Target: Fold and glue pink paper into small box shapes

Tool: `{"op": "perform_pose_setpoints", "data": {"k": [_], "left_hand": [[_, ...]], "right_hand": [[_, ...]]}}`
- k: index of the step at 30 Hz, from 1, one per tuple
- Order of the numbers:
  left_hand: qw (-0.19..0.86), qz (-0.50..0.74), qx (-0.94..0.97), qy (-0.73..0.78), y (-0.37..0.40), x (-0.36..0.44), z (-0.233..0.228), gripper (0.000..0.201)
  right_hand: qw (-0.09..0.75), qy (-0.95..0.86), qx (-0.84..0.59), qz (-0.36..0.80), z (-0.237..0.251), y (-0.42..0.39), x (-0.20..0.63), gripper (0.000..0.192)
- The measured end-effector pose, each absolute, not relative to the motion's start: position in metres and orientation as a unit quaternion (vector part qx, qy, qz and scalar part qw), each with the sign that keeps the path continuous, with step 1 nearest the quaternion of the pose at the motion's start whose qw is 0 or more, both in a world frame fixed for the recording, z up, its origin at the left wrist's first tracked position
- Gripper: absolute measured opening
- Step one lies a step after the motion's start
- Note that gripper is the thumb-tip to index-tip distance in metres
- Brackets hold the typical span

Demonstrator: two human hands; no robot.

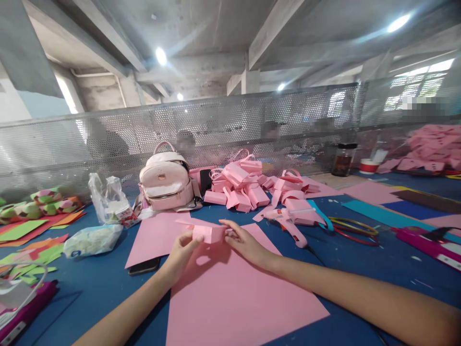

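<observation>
Between my two hands is a small folded pink foam-sheet box [211, 234], held above a large pink sheet [245, 298]. My left hand [183, 250] pinches its left side, thumb along the near face. My right hand [245, 242] has its fingers closed on the box's right end; some fingertips are hidden behind it. A thin pink flap [187, 222] sticks out at the upper left of the box. Right of my right hand, a pink glue gun [290, 225] lies on its side. Behind my hands rises a heap of pink folded pieces with strap handles [241, 180].
A pale pink backpack [165, 185] stands before a perforated metal screen [230, 120]. At the left lie a tissue packet [93, 240] and green and orange sheets [36, 254]. At the right are rolls of tape [355, 230], a dark jar [343, 160] and a magenta power strip [428, 245].
</observation>
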State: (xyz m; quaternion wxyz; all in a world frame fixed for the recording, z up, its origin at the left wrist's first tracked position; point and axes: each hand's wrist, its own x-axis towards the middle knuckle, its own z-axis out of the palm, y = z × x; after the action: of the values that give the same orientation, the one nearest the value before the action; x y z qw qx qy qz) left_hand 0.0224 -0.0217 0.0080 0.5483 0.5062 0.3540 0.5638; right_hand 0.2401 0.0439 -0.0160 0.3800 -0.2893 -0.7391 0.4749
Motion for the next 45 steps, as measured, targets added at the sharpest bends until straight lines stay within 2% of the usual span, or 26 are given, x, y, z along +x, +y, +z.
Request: {"op": "perform_pose_setpoints", "data": {"k": [5, 14, 21, 27, 37, 43, 45], "left_hand": [[0.562, 0.577, 0.471, 0.359, -0.018, 0.021, 0.007, 0.04], [0.586, 0.577, 0.442, 0.359, -0.019, 0.021, 0.005, 0.039], [0.606, 0.561, 0.435, 0.36, -0.023, 0.024, 0.014, 0.054], [0.55, 0.589, 0.461, 0.372, -0.022, 0.024, 0.013, 0.038], [0.501, 0.577, 0.504, 0.402, -0.021, 0.025, 0.005, 0.032], [0.444, 0.61, 0.51, 0.413, -0.015, 0.025, 0.006, 0.026], [0.429, 0.621, 0.511, 0.411, -0.012, 0.024, 0.007, 0.031]], "right_hand": [[0.38, -0.742, -0.295, 0.466, -0.017, 0.045, 0.24, 0.056], [0.383, -0.743, -0.298, 0.46, -0.016, 0.044, 0.24, 0.055], [0.38, -0.744, -0.302, 0.459, -0.015, 0.044, 0.24, 0.055], [0.382, -0.744, -0.305, 0.455, -0.014, 0.043, 0.24, 0.055], [0.403, -0.746, -0.312, 0.429, -0.011, 0.042, 0.24, 0.053], [0.44, -0.747, -0.325, 0.377, -0.013, 0.041, 0.24, 0.066], [0.444, -0.752, -0.324, 0.364, -0.013, 0.039, 0.24, 0.071]]}}
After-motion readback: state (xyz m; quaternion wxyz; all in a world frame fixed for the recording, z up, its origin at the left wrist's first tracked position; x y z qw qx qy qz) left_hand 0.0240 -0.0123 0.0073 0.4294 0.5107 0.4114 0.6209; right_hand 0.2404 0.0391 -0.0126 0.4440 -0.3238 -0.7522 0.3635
